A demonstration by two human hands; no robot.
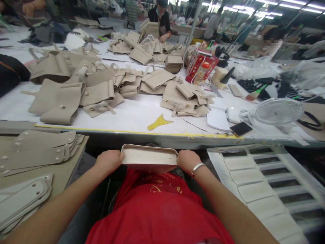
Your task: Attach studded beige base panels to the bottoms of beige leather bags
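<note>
I hold a thick stack of beige cut pieces [149,158] edge-on, low in front of my red shirt, below the table's front edge. My left hand [108,162] is closed on the stack's left end. My right hand [187,160], with a silver bracelet at the wrist, is closed on its right end. Both sets of fingers curl under the stack and are mostly hidden.
The white table [137,117] carries several beige bag parts [76,91], a yellow template [157,123], a red box [200,66] and a small fan [278,112]. Stacked beige pieces [35,149] lie at my left, a slatted rack [269,183] at my right. A person [161,20] works opposite.
</note>
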